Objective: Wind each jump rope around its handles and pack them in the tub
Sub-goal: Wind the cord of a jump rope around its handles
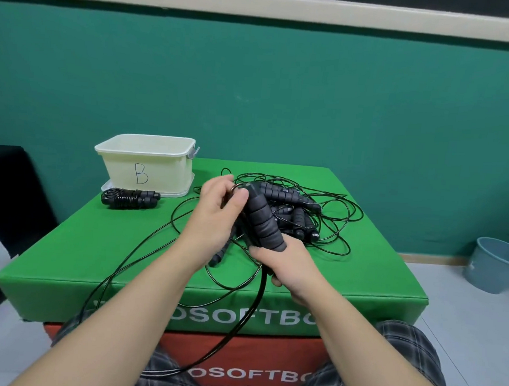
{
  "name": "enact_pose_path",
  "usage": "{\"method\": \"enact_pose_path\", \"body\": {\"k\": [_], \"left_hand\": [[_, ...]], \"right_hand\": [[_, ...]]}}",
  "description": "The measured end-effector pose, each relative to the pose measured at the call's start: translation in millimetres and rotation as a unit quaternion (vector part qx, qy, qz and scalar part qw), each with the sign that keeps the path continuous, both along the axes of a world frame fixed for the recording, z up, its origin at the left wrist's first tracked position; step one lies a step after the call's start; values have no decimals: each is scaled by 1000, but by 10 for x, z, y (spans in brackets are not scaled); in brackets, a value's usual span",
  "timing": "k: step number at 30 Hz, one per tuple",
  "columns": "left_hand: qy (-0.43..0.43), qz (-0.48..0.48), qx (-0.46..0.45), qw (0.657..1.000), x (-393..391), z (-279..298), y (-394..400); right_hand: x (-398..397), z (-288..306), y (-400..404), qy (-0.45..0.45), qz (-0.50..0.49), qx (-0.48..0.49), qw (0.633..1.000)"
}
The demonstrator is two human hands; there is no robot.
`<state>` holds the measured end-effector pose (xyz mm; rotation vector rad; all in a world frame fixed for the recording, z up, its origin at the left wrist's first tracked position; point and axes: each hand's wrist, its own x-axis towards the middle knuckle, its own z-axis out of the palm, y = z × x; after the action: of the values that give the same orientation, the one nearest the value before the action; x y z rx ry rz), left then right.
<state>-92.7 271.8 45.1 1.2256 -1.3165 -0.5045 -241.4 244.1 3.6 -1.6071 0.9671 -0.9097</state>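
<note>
1. Green padded foam blocks [361, 275], stacked on a red one against a teal wall, serve as the tabletop; everything for the task lies on the top block.
2. Right hand [290, 268]: its fingers [262, 253] are curled round the lower end of a pair of black foam handles [263, 222] held upright together above the block's near half.
3. Left hand [216, 217]: thumb and fingers pinch the rope at the top of those handles, where a small loop shows by the thumb.
4. The cord [253, 305] of this rope hangs from the hands over the block's front edge toward the lap, slack and unwound.
5. Step in hand, as I judge it: the start of winding this rope, handles gathered and no turns visible on them.
6. The next move calls for the right hand to keep both handles clamped together while the left draws the slack in and lays snug turns, keeping the cord free of the pile.
7. Behind the hands lies a tangled heap of ropes [299, 213] with several more handles, unwound.
8. One wound bundle [130, 198] lies just in front of the tub [145, 163], marked B, at the far left corner; its inside is not visible.
9. A blue-grey bucket [494, 264] stands on the floor to the right.
</note>
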Motion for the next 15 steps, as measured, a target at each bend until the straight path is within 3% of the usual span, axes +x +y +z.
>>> {"method": "enact_pose_path", "body": {"k": [4, 7, 9, 11, 15], "left_hand": [[-129, 181, -13, 975, -104, -144, 47], [-15, 113, 77, 991, -146, -217, 61], [-14, 81, 54, 995, -217, -352, 93], [-123, 78, 27, 989, -326, -466, 179], [-306, 52, 84, 947, -496, -619, 257]], "right_hand": [[55, -59, 25, 10, -1, 10, 1000], [61, 37, 28, -83, -4, 94, 992], [36, 129, -16, -121, -35, 134, 983], [30, 162, -29, -151, -44, 164, 974], [87, 95, 22, -172, -45, 183, 967]]}}
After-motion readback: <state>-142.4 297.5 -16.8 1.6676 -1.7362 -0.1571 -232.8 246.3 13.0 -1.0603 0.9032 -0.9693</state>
